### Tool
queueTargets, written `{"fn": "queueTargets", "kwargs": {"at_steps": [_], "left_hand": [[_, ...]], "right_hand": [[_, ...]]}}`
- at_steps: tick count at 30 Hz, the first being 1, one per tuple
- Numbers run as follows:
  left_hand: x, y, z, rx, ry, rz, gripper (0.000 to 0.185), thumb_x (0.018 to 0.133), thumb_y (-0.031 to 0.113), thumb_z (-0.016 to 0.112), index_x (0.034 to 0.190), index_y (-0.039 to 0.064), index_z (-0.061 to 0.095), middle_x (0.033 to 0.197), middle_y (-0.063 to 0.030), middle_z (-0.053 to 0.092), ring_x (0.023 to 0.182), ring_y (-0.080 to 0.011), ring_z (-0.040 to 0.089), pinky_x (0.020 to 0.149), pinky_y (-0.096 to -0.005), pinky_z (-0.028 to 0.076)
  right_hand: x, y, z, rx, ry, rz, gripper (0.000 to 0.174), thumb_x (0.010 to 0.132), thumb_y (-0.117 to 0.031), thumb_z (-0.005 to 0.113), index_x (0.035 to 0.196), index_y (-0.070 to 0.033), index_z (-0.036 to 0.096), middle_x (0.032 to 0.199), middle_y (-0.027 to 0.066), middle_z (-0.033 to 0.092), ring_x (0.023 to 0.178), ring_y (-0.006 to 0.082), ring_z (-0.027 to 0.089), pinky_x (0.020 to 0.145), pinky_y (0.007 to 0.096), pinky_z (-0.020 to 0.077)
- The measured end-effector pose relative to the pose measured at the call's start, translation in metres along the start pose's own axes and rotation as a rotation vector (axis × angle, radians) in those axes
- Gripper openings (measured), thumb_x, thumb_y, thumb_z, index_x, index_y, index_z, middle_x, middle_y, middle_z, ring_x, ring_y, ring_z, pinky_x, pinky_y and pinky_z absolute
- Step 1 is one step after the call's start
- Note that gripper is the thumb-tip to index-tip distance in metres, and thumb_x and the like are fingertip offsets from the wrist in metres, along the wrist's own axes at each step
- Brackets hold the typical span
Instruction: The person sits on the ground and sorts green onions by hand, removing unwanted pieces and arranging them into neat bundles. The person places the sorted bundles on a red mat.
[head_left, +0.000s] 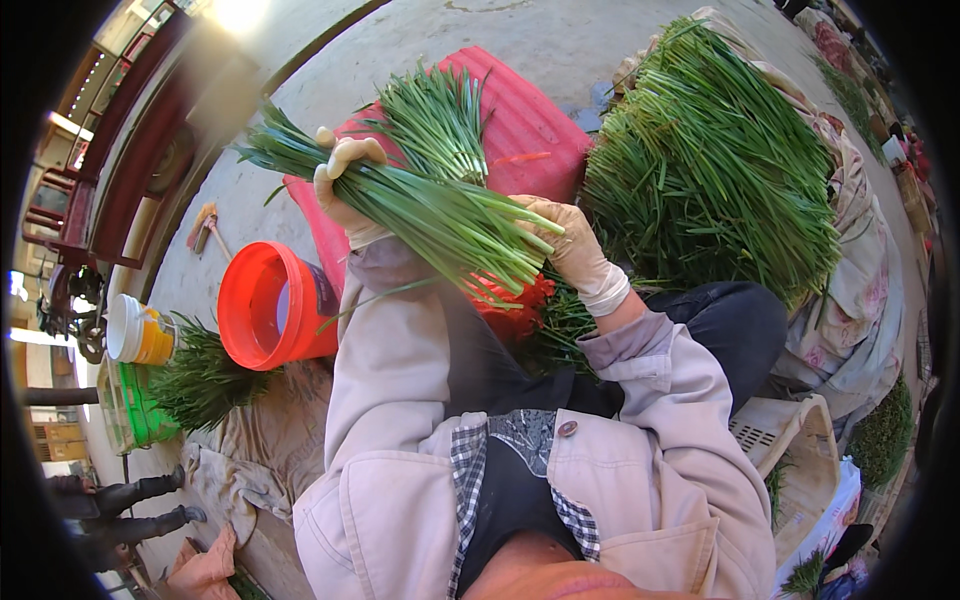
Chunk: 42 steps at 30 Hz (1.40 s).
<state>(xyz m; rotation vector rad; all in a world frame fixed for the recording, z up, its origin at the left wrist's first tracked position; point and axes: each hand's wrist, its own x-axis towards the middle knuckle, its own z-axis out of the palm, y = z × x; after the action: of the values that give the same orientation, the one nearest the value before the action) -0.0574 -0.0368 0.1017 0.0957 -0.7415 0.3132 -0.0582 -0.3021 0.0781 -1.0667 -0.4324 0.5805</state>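
Note:
My left hand (346, 184), in a pale glove, grips a bunch of garlic chives (442, 214) toward its leafy end. The bunch slants across in front of me, its pale cut ends pointing right. At those ends my gloved right hand (574, 244) curls its fingers around some of the stems; its thumb is mostly hidden. Behind the bunch, a smaller bundle of chives (442, 120) lies on a red ribbed surface (536, 135). A heap of red ties or netting (517, 304) sits below the cut ends, partly covered by them.
A large chive pile (720, 165) rests on cloth sacking (847, 315) at right. At left are an orange-red bucket (259, 315), a white-and-yellow pail (139, 330), more chives (210, 375), a green crate (142, 405) and a broom (206, 225). A plastic crate (802, 442) stands lower right. Another person's legs (139, 510) show lower left.

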Motion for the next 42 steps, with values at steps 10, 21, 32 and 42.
{"fn": "queueTargets", "kwargs": {"at_steps": [10, 21, 32, 42], "left_hand": [[0.012, 0.045, -0.018, 0.363, 0.511, 0.281, 0.021, 0.084, 0.004, 0.053, 0.101, -0.002, 0.063, 0.097, -0.0097, 0.068, 0.092, -0.0224, 0.066, 0.096, -0.0412, 0.050], [0.005, 0.029, -0.061, 0.393, 0.952, 0.094, 0.009, 0.081, 0.007, 0.057, 0.087, 0.001, 0.061, 0.083, -0.0098, 0.067, 0.086, -0.0284, 0.067, 0.089, -0.0514, 0.051], [0.003, -0.048, -0.023, 0.196, 0.601, -0.483, 0.031, 0.088, 0.006, 0.054, 0.116, -0.005, 0.056, 0.085, -0.0099, 0.066, 0.092, -0.0268, 0.066, 0.091, -0.0445, 0.053], [0.009, -0.070, -0.023, 0.200, 0.528, -0.509, 0.035, 0.085, 0.005, 0.056, 0.118, -0.006, 0.056, 0.082, -0.0085, 0.065, 0.090, -0.0258, 0.067, 0.091, -0.0420, 0.054]], "right_hand": [[-0.049, 0.018, -0.101, -0.499, -0.168, 0.418, 0.022, 0.086, -0.017, 0.060, 0.094, 0.000, 0.071, 0.107, 0.0125, 0.069, 0.100, 0.0216, 0.061, 0.091, 0.0324, 0.0457], [-0.011, -0.011, -0.101, -0.438, 0.078, -0.036, 0.032, 0.094, -0.024, 0.062, 0.104, 0.005, 0.068, 0.095, 0.0090, 0.069, 0.090, 0.0135, 0.062, 0.086, 0.0289, 0.0469], [-0.015, 0.043, -0.043, 0.474, -0.591, 0.410, 0.094, 0.082, -0.063, 0.060, 0.148, -0.004, 0.028, 0.148, 0.0148, 0.037, 0.134, 0.0327, 0.040, 0.106, 0.0570, 0.0341], [-0.060, 0.042, 0.004, 0.330, -0.262, 0.559, 0.072, 0.079, -0.026, 0.075, 0.140, -0.010, 0.041, 0.118, 0.0101, 0.060, 0.090, 0.0168, 0.061, 0.070, 0.0292, 0.0500]]}}
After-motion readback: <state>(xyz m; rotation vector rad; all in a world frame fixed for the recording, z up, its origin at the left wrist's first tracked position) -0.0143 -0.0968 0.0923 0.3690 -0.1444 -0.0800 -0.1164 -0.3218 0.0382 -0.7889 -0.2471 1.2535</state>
